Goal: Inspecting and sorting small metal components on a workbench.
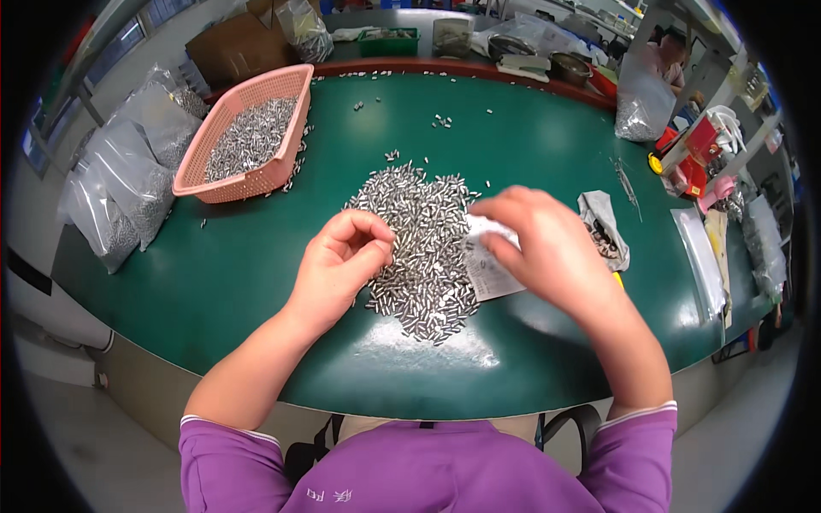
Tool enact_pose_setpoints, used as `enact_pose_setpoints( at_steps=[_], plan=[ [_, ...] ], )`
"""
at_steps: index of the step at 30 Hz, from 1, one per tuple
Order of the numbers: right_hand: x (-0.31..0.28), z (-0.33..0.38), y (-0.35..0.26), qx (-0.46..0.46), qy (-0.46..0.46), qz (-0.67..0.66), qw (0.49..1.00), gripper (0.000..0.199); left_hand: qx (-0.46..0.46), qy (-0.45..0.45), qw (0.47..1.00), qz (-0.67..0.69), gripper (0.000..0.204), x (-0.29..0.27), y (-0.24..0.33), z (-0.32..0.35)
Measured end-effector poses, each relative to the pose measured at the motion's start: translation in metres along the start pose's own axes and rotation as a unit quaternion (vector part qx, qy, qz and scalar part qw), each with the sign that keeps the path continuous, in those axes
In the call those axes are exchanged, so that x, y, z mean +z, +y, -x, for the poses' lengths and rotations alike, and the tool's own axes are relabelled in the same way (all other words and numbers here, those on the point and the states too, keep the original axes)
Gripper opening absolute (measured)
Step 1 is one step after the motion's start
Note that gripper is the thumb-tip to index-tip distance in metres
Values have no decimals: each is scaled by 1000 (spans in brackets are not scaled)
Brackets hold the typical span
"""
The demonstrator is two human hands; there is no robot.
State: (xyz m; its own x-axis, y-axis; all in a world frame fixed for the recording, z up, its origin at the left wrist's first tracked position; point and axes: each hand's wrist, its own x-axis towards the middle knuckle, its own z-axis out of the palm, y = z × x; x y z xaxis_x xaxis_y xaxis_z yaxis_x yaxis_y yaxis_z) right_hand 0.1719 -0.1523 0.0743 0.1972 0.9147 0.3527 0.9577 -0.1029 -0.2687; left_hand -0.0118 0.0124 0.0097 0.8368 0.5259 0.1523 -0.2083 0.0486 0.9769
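The left hand [346, 256] rests at the left edge of a heap of small silver metal pins [419, 244] on the green table [256, 256], its fingers curled inward with thumb and fingertips pinched together over the pins; whether a pin sits between them is too small to tell. The right hand [547, 248] hovers over the right side of the heap, fingers bent downward and loosely closed on a small clear plastic bag [489, 261] with a white printed label, which lies partly under the palm and touches the edge of the heap. The heap itself lies in the middle of the table, directly in front of the person, with stray pins scattered toward the far edge. Just right of the right hand lies a crumpled clear bag [605, 227] holding a few dark parts. At the far left stands a pink plastic basket [248, 175], rectangular with perforated walls, filled with more silver pins. Left of it, off the table's edge, lean several large clear bags [128, 188] packed with grey metal parts. Another filled clear bag [640, 107] stands at the far right edge, near red and white boxes [697, 158]. A flat white packet [699, 252] lies along the right rim.
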Motion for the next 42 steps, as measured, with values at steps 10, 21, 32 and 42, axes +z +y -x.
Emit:
enact_pose_setpoints(
  at_steps=[10, 21, 32, 42],
  plan=[
    [61, -93, 36, 114, -151, -97, 977, 41, 121, 123, 975, -143, 8, -25, -16, -25],
    [81, -100, 29, 30, -169, -86, 981, 40, 154, 75, 930, -326, 8, -41, -44, -48],
    [72, -75, 15, -30, -155, -126, 979, 33, 70, 21, 951, -300, 7, -38, -29, -37],
    [37, -22, 5, -92, -140, -194, 967, 32, 96, 10, 952, -292, 7, -38, -29, -41]
  ],
)
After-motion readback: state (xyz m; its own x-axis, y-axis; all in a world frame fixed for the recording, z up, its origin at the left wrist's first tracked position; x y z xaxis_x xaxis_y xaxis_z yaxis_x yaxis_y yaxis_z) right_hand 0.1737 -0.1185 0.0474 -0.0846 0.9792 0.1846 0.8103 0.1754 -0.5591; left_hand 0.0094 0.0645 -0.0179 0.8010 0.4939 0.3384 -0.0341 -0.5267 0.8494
